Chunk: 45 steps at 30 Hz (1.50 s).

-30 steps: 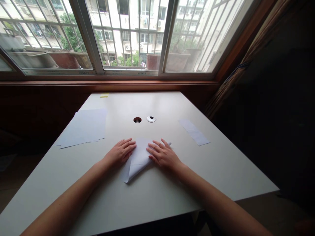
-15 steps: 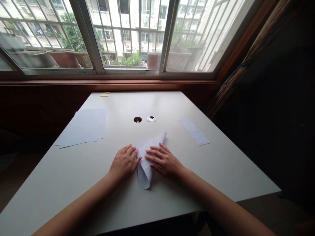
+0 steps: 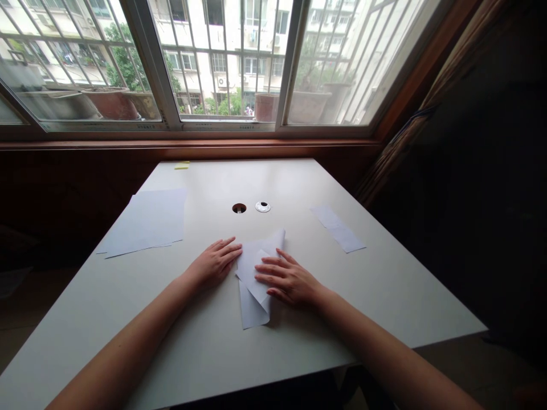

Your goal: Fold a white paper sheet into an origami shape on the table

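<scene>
A folded sheet of white paper (image 3: pixel 252 267) lies on the white table (image 3: pixel 205 359) in front of me, its layers overlapping at angles and its upper right corner curling. My right hand (image 3: pixel 293 279) rests on the paper's right side with the fingers stretched out and slightly spread. At the paper's left edge is my left hand (image 3: pixel 217 261), palm down, its fingers extended and their tips touching the edge. Part of the paper's right side is hidden under my right hand.
Several loose white sheets (image 3: pixel 147 222) lie at the left. A narrow paper strip (image 3: pixel 339 229) is on the right. Toward the back are a round cable hole (image 3: pixel 239 208), its metal cover (image 3: pixel 262 206) and a yellow sticky note (image 3: pixel 182 165). A barred window stands beyond the table.
My left hand has slid up and left, uncovering the paper's left edge. The lower flap has spread flatter and wider. My right hand has shifted slightly right.
</scene>
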Tool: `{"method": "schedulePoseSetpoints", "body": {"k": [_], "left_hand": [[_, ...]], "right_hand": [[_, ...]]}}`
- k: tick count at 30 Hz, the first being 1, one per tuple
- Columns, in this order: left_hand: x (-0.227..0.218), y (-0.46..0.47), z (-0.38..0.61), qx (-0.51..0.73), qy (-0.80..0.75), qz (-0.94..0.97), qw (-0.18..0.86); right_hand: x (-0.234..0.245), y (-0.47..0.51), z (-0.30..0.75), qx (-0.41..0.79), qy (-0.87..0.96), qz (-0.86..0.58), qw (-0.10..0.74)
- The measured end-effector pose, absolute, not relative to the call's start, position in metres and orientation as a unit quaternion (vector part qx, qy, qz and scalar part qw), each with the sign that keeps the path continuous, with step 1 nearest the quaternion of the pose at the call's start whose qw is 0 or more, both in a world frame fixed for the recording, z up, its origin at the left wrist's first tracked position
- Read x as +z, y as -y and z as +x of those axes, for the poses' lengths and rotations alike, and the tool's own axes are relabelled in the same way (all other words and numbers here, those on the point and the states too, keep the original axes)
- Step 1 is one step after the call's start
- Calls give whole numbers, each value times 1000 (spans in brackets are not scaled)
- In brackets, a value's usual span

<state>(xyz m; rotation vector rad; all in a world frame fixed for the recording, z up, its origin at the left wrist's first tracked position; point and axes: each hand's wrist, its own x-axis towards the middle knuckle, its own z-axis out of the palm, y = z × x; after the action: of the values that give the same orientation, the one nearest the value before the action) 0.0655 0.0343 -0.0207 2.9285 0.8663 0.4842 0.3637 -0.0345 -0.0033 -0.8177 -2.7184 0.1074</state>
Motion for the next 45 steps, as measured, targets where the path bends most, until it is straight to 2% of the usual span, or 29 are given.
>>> {"method": "schedulePoseSetpoints", "body": {"k": [8, 31, 38, 45], "left_hand": [[-16, -11, 58, 170, -297, 939, 24], [-22, 29, 38, 228, -308, 920, 79], [-11, 26, 34, 152, -258, 952, 59], [-18, 23, 31, 152, -276, 948, 53]], "right_hand": [[10, 39, 372, 10, 961, -239, 136], [-7, 17, 352, 8, 948, -284, 143], [-9, 14, 348, 10, 934, -325, 149], [-13, 9, 335, 7, 926, -347, 147]]}}
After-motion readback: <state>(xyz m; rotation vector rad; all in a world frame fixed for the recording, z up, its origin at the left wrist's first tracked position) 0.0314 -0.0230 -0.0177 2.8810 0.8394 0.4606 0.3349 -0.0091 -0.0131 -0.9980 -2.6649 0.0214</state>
